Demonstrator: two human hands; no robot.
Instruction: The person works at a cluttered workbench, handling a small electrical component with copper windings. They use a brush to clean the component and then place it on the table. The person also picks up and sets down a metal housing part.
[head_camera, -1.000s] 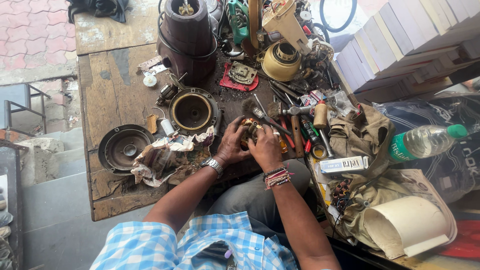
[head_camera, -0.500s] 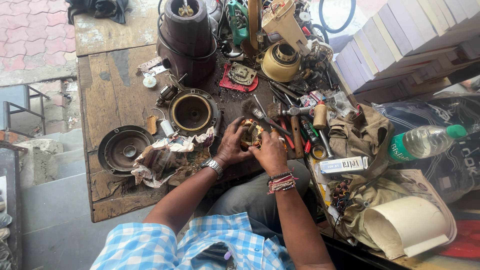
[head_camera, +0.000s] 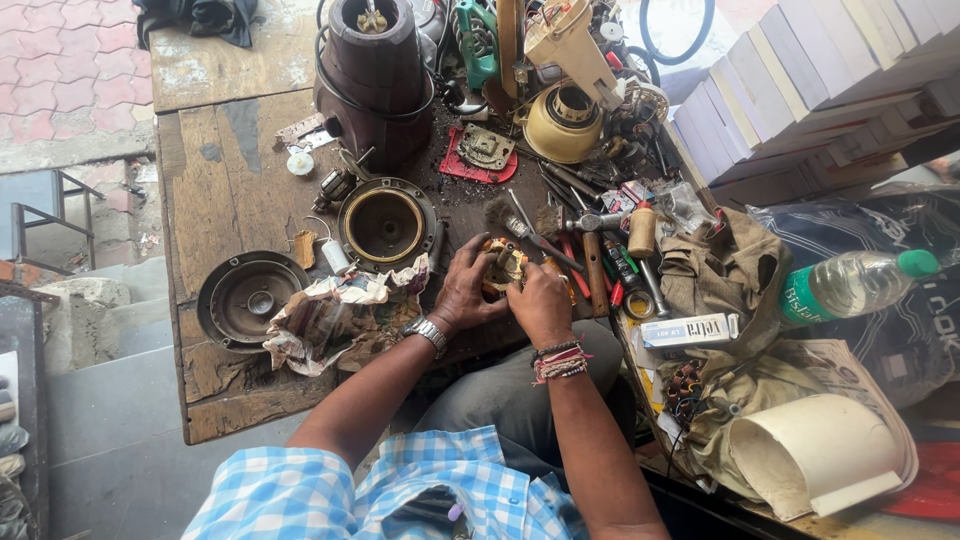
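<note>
Left hand (head_camera: 468, 290) and right hand (head_camera: 540, 300) around motor part (head_camera: 505, 262) (on wooden workbench (head_camera: 215, 200))

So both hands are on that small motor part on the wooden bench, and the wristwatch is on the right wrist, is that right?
Not quite. In the head view the wristwatch is on the left wrist; the right wrist has thread bands. Left hand and right hand both hold the small motor part over the wooden bench.

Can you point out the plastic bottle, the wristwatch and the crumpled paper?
plastic bottle (head_camera: 850, 285): head view, clear body.
wristwatch (head_camera: 428, 332): head view, metal band.
crumpled paper (head_camera: 330, 318): head view, middle of wad.
</note>
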